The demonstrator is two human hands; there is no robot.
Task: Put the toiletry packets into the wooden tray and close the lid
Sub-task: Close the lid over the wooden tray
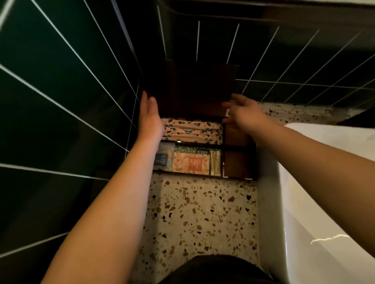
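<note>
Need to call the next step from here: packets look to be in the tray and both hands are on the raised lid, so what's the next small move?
Probably swing the lid down toward you. The left hand and right hand flank its edges, it stands raised behind the wooden tray, and the packets appear to lie inside the compartments.

The wooden tray is dark and split into compartments. Its dark lid stands raised at the tray's far edge. Patterned pink toiletry packets fill the far-left compartment; blue, orange and yellowish packets stand in the near-left one. The right compartments show bare wood.
</note>
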